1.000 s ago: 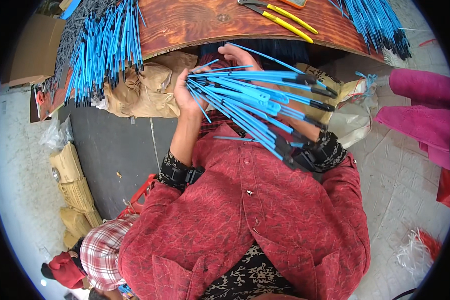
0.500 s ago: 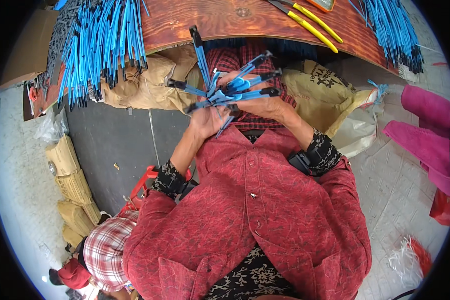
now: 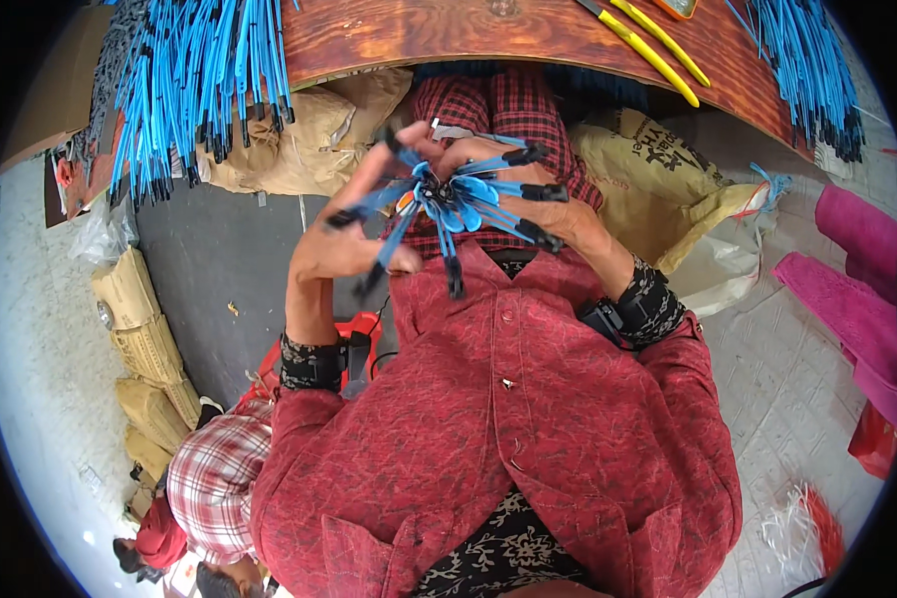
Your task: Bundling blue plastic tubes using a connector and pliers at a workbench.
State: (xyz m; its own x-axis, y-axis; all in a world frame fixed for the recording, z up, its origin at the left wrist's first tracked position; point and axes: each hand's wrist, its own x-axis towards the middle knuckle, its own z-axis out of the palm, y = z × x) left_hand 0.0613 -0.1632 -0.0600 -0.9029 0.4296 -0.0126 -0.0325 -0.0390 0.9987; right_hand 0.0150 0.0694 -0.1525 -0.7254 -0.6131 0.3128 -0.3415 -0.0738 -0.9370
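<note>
Over my lap is a blue frame (image 3: 458,214) with several black-tipped ribs spreading out like umbrella ribs, around a dark centre. My right hand (image 3: 558,214) grips it from the right, its fingers partly hidden behind the ribs. On the left side my left hand (image 3: 334,249) is open, thumb and fingers spread wide around the ribs there. Those ribs and fingertips are smeared by motion, and I cannot tell whether they touch. A small orange spot shows beside the centre.
Blue black-ended strips (image 3: 204,90) hang over the left of the wooden table (image 3: 419,35); another bunch (image 3: 807,75) hangs at the right. Yellow-handled pliers (image 3: 658,60) lie on top. Woven sacks (image 3: 658,184) sit below. Another person in a plaid shirt (image 3: 214,473) is at lower left.
My left hand has shifted left, its fingers spreading apart. The frame's ribs have fanned out, and its dark centre now shows. My right hand stays on the frame.
</note>
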